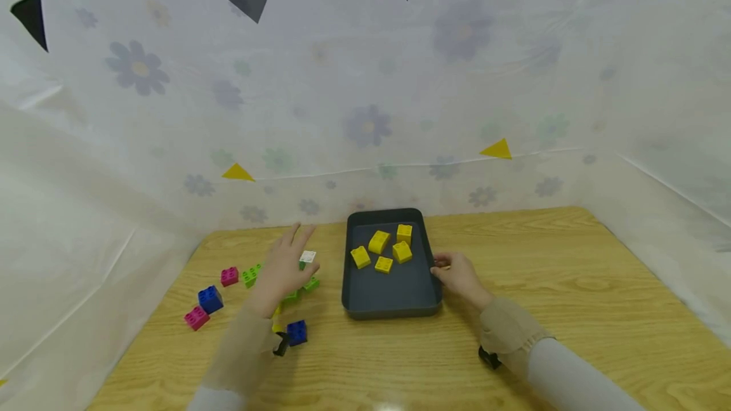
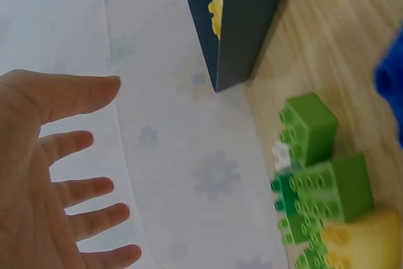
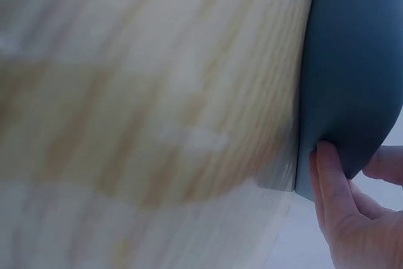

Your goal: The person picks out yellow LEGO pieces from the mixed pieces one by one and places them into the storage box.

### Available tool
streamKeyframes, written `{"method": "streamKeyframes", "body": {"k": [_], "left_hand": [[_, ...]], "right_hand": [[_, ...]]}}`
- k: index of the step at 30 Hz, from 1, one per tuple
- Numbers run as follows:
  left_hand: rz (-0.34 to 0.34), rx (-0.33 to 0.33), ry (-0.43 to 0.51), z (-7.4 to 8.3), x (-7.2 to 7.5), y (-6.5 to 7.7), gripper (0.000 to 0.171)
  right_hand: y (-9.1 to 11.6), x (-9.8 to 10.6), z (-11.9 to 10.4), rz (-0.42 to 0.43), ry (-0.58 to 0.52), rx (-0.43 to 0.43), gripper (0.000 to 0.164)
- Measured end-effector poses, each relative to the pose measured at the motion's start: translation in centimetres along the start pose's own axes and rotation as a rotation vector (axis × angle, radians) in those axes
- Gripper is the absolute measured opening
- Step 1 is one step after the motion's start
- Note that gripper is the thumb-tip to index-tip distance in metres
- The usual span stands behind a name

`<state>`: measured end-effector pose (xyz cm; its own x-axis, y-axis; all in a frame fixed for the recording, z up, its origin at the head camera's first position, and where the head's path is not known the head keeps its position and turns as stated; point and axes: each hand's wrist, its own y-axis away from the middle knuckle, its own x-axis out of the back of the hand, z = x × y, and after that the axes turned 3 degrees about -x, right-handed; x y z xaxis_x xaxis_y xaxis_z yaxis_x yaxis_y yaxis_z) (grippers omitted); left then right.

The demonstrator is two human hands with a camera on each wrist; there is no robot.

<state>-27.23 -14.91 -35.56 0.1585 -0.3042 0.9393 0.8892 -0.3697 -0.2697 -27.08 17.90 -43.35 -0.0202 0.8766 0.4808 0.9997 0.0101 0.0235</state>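
Several yellow toy bricks (image 1: 379,241) lie in a dark grey tray (image 1: 391,300). My right hand (image 1: 459,279) is at the tray's right side; in the right wrist view its fingers (image 3: 332,177) lie against the outer wall and the thumb reaches round the rim, pinching it. Left of the tray, my left hand (image 1: 282,271) is held over a group of bricks with its fingers spread and nothing in it. Green bricks (image 2: 337,184) and a yellow brick (image 2: 365,244) show beneath it in the left wrist view. Part of this group is hidden by the left hand and forearm.
Farther left on the wooden table (image 1: 548,271) lie two pink bricks (image 1: 230,276) and a blue brick (image 1: 210,299). Another blue brick (image 1: 297,333) is beside the left wrist. A white flowered sheet (image 1: 365,81) hangs behind the table and at both sides.
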Motion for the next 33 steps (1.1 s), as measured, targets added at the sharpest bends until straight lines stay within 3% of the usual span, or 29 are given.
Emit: {"method": "streamKeyframes", "body": {"k": [6, 14, 22, 27, 33], "left_hand": [[-0.090, 0.049, 0.003, -1.6, 0.4, 2.9, 0.066], [-0.285, 0.156, 0.133, -2.7, 0.1, 6.7, 0.046], [-0.465, 0.272, 0.245, -3.0, -0.4, 8.2, 0.040], [-0.468, 0.312, 0.282, -3.0, -0.9, 8.8, 0.042], [-0.434, 0.292, 0.260, -3.2, -1.4, 9.1, 0.042]], "right_hand": [[0.1, 0.0, -0.1, 0.002, -0.008, -0.005, 0.034], [0.2, -0.1, 0.0, -0.014, -0.013, -0.003, 0.035], [0.1, 0.0, 0.0, 0.007, 0.012, 0.011, 0.033], [0.1, 0.0, 0.1, 0.006, 0.020, 0.014, 0.033], [0.1, 0.0, 0.1, -0.005, 0.014, 0.009, 0.034]]}}
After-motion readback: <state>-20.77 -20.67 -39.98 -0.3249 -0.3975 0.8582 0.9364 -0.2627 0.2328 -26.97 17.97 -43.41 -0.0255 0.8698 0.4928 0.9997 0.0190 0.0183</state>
